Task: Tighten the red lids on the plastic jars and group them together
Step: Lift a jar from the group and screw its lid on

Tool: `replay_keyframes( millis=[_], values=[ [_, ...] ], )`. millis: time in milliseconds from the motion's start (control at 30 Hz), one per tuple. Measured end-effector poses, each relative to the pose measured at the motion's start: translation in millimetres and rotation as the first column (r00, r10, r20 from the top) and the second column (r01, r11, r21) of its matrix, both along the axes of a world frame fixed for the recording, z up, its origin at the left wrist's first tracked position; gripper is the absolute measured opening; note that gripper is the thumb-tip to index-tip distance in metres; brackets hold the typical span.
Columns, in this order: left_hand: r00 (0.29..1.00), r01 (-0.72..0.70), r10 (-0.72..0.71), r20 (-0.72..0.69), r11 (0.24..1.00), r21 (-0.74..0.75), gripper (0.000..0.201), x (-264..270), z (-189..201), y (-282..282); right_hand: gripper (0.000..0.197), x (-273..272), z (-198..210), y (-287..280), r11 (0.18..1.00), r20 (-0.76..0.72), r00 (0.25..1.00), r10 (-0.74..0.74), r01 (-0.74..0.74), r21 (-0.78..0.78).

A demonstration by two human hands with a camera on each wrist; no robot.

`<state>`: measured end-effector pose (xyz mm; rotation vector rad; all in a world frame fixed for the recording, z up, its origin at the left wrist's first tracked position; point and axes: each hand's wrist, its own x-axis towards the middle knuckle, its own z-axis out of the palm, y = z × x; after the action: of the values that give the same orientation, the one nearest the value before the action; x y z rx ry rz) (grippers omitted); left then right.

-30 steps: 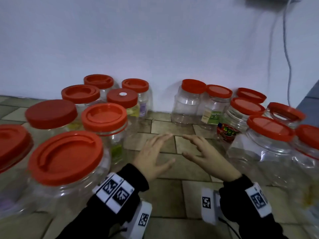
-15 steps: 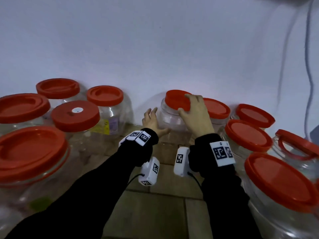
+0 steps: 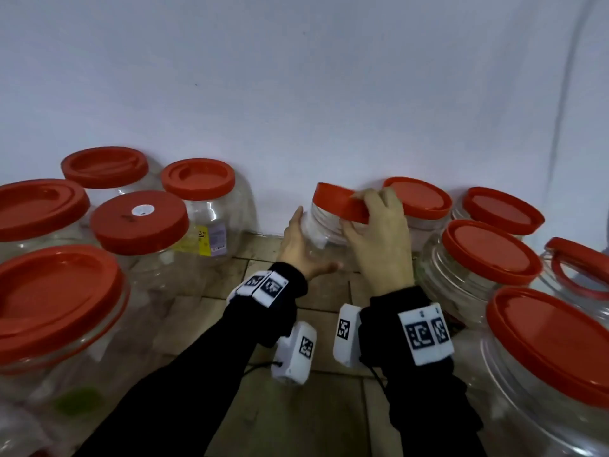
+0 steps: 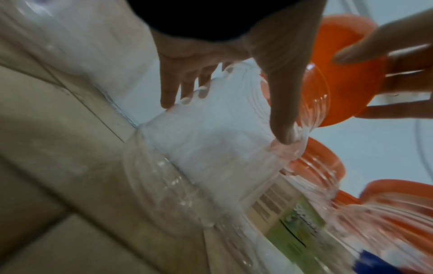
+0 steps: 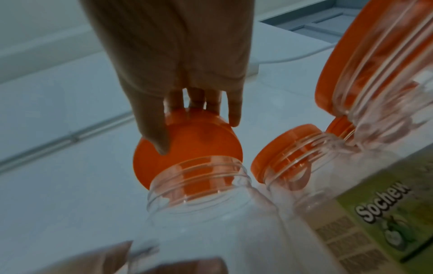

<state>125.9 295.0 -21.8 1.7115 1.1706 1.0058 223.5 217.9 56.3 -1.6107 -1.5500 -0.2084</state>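
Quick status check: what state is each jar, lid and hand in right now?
Held jar: upright by the wall, threaded mouth exposed.
Its red lid: tilted, lifted off the mouth, not screwed on.
Left hand: holds the jar's body.
Right hand: grips the lid's rim.
Labelled jar beside it: lid on.
Other jars: lids on; tightness not visible.

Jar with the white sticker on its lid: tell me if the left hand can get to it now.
Probably not yet: the left hand grips the clear jar being capped. Otherwise bare floor lies between it and the stickered jar.
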Motion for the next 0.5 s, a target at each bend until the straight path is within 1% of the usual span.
replay_keyframes(
  millis=[67, 100, 167, 233, 300, 367, 433, 500],
  values=[
    [1.000, 0.008, -0.008, 0.004, 0.999, 0.031, 0.126, -19.9, 2.7, -23.8, 0.032, -4.4, 9.0, -20.1, 0.987, -0.127, 0.985, 0.113, -0.097, 0.130],
    [1.000, 0.006, -0.006, 0.002, 0.999, 0.043, 0.126, -31.3, 5.3, -36.6, 0.033, -5.2, 13.1, -30.4, 0.975, -0.187, 0.970, 0.158, -0.123, 0.185],
    [1.000, -0.005, 0.006, -0.021, 0.997, 0.083, 0.126, -56.9, 8.3, -60.5, 0.031, -5.4, 19.0, -49.8, 0.966, -0.305, 0.931, 0.203, -0.139, 0.219],
    [0.998, -0.009, 0.016, -0.058, 0.992, 0.127, 0.125, -80.9, 12.9, -84.2, 0.028, -4.1, 19.8, -62.4, 0.971, -0.418, 0.880, 0.226, -0.167, 0.173],
    [0.991, 0.008, 0.015, -0.130, 0.985, 0.174, 0.122, -101.4, 18.4, -107.4, 0.025, -5.9, 11.9, -66.9, 0.973, -0.471, 0.853, 0.226, -0.217, 0.074],
    [0.975, 0.056, -0.010, -0.220, 0.977, 0.205, 0.120, -118.7, 22.5, -127.7, 0.021, -12.4, -3.7, -67.4, 0.969, -0.529, 0.825, 0.197, -0.247, -0.026],
    [0.957, 0.109, -0.050, -0.285, 0.975, 0.192, 0.123, -133.9, 24.7, -143.7, 0.021, -21.2, -20.9, -70.3, 0.960, -0.618, 0.771, 0.156, -0.266, -0.089],
    [0.939, 0.152, -0.082, -0.334, 0.970, 0.189, 0.118, -145.1, 26.1, -154.0, 0.026, -28.6, -34.4, -76.8, 0.938, -0.696, 0.701, 0.157, -0.327, -0.118]
  ],
)
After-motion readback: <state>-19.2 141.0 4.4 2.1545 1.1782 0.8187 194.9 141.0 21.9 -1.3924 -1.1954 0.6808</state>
